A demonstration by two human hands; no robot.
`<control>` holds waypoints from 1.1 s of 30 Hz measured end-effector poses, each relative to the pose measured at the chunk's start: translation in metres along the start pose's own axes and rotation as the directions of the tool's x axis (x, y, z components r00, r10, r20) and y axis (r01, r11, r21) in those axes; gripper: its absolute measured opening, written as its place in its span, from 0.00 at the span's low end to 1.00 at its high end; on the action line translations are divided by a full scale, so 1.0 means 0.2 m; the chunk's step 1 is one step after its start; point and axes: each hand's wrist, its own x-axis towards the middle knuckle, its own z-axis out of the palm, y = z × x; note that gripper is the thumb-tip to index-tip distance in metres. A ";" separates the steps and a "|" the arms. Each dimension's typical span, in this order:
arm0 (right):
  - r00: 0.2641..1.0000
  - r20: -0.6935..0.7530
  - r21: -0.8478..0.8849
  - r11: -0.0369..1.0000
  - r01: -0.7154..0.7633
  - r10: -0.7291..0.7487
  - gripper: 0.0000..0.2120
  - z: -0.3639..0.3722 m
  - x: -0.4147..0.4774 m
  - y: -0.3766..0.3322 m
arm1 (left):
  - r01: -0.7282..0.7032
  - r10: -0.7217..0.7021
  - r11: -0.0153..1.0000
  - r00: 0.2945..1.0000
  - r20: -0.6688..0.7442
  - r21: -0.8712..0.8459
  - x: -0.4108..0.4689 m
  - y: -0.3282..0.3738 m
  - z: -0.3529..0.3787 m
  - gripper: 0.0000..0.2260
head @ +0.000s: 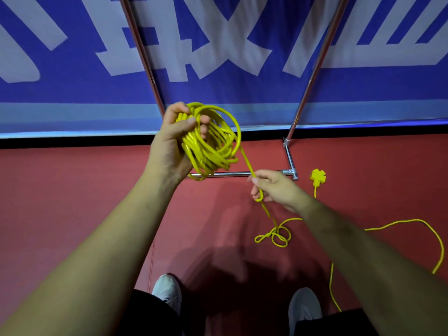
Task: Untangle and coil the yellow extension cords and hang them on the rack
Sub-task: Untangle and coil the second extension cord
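Note:
My left hand (177, 139) grips a coil of yellow extension cord (213, 144) with several loops, held up in front of the rack. One strand runs from the coil down to my right hand (274, 187), which pinches it between thumb and fingers. Below that hand the loose cord (274, 235) drops to the red floor, forms a small tangle of loops, then trails off right in a wide curve. A yellow multi-outlet socket end (317, 177) lies on the floor beside the rack's base.
The metal rack's two poles (312, 76) rise against a blue and white banner wall. Its base bar (242, 174) and right foot (289, 157) lie on the red floor ahead. My two white shoes (167, 292) stand at the bottom of the view.

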 end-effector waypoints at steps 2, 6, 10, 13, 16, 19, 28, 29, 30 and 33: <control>0.997 0.028 -0.041 0.997 -0.064 0.065 0.10 0.01 0.00 0.02 | -0.042 0.041 0.999 0.999 -0.012 -0.035 0.01 0.00 -0.01 0.09; 0.996 0.076 -0.107 0.994 -0.035 0.043 0.11 0.06 -0.01 0.01 | -0.044 0.046 0.997 0.999 -0.020 0.065 0.00 -0.02 -0.01 0.09; 0.991 0.137 0.020 1.000 0.000 -0.003 0.10 0.12 -0.03 -0.02 | -0.108 0.113 0.961 0.994 -0.003 0.254 0.00 -0.02 -0.01 0.09; 0.996 0.087 -0.004 1.000 -0.030 0.030 0.07 0.16 -0.05 -0.06 | -0.099 0.136 0.904 0.989 -0.059 0.417 0.00 -0.02 -0.03 0.10; 0.992 0.129 -0.031 0.999 -0.009 0.013 0.05 0.20 -0.11 -0.12 | -0.067 0.144 0.839 0.984 -0.101 0.540 0.00 -0.04 -0.07 0.10; 0.957 0.282 -0.021 0.997 0.070 -0.061 0.20 0.26 -0.18 -0.18 | -0.052 0.154 0.729 0.984 -0.090 0.683 -0.02 -0.05 -0.07 0.09; 0.863 0.477 0.135 0.985 0.111 -0.163 0.26 0.17 -0.29 -0.34 | 0.003 0.022 0.567 1.000 -0.019 0.824 -0.01 -0.10 -0.12 0.12; 0.874 0.459 0.177 0.980 0.087 -0.160 0.23 0.16 -0.30 -0.37 | 0.011 0.010 0.553 1.000 -0.019 0.833 -0.01 -0.11 -0.13 0.12; 0.883 0.441 0.198 0.977 0.077 -0.159 0.19 0.14 -0.31 -0.39 | 0.018 0.016 0.547 0.999 -0.032 0.837 -0.01 -0.11 -0.13 0.10; 0.920 0.364 0.040 0.989 0.143 -0.147 0.11 0.11 -0.32 -0.41 | 0.073 0.012 0.705 0.993 -0.115 0.706 0.00 -0.10 -0.11 0.09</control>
